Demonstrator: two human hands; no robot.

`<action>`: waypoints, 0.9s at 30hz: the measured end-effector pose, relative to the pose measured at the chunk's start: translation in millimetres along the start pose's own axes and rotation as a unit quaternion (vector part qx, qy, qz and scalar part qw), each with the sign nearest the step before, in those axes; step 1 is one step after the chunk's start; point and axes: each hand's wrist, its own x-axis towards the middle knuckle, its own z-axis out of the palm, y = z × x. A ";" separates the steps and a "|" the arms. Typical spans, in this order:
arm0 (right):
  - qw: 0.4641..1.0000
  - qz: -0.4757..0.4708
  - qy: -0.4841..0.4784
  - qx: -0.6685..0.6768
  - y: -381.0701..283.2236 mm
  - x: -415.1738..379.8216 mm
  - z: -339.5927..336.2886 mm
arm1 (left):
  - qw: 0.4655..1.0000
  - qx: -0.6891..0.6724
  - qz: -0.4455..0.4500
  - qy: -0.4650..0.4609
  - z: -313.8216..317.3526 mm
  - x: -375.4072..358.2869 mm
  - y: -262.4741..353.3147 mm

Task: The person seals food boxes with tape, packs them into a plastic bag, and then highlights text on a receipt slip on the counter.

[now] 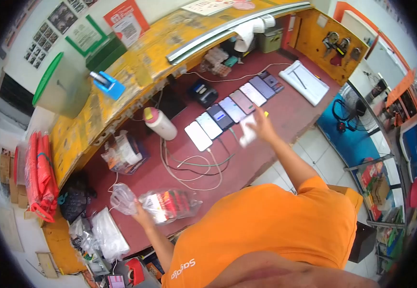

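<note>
My left hand point(142, 215) is closed at the edge of a clear plastic container point(122, 198), low at the left of the red desk. Right beside it lies a clear bag point(172, 205) with red and white packets inside. Over the right part of the desk, my right hand point(263, 127) grips a crumpled white paper slip point(248, 133); a small yellow tip shows by its fingers. Just beyond it several phones lie in a slanting row, among them a white-screened phone point(198, 136) at the near end and a pink-screened phone point(241, 102).
A white bottle with a pink lid point(159, 123) stands behind looping cables point(189, 185). Further back sit a small black printer point(203, 93) and a notebook point(304, 82) with a pen. A worn yellow counter point(158, 53) rises along the far side. White plastic bags point(108, 235) lie at left.
</note>
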 end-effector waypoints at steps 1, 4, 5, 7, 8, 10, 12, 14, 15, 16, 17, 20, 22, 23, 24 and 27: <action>0.996 0.082 -0.008 -0.017 -13.1 18.5 -30.2 | 0.998 0.009 0.056 0.009 6.5 -4.2 8.4; 0.998 -0.029 0.055 -0.020 27.2 81.9 -93.5 | 0.943 0.182 0.257 0.107 17.6 -9.6 28.6; 0.998 0.018 0.052 -0.033 0.1 96.8 -121.6 | 0.905 0.233 0.305 0.185 12.6 -5.0 30.0; 0.990 -0.095 0.091 -0.047 7.4 143.2 -158.3 | 0.855 0.279 0.344 0.270 26.7 -19.3 51.2; 0.992 -0.092 0.080 0.005 7.2 168.4 -172.4 | 0.813 0.300 0.384 0.318 49.1 -39.2 87.6; 0.989 -0.111 0.058 0.082 -0.1 222.5 -197.2 | 0.803 0.248 0.449 0.304 98.7 -61.5 128.8; 0.985 -0.144 0.055 0.077 -17.2 268.6 -213.8 | 0.833 0.204 0.475 0.198 152.3 -75.1 150.3; 0.981 -0.181 0.046 0.060 -17.1 318.3 -222.1 | 0.862 0.041 0.504 0.029 224.4 -75.3 161.9; 0.980 -0.193 0.042 0.024 -11.1 340.2 -225.4 | 0.868 0.085 0.487 -0.043 260.4 -87.0 186.8; 0.980 -0.193 0.030 0.026 -4.3 360.8 -225.5 | 0.867 0.034 0.484 -0.111 299.2 -80.7 189.9; 0.981 -0.192 0.025 0.029 4.6 375.7 -224.6 | 0.843 0.101 0.505 -0.155 337.0 -89.8 219.5; 0.973 -0.214 0.063 -0.055 29.8 419.9 -220.6 | 0.813 0.086 0.496 -0.292 447.3 -79.9 238.6; 0.956 -0.243 0.066 -0.151 24.9 426.6 -220.8 | 0.781 0.123 0.540 -0.289 507.3 -63.9 238.5; 0.944 -0.254 0.075 -0.197 19.4 423.8 -219.2 | 0.762 0.153 0.569 -0.267 532.6 -54.6 233.9; 0.920 -0.295 0.095 -0.238 11.8 418.9 -221.3 | 0.749 0.187 0.589 -0.239 552.9 -47.8 230.5; 0.858 -0.397 0.118 -0.302 -6.5 406.3 -227.8 | 0.749 0.246 0.583 -0.200 582.6 -36.0 222.8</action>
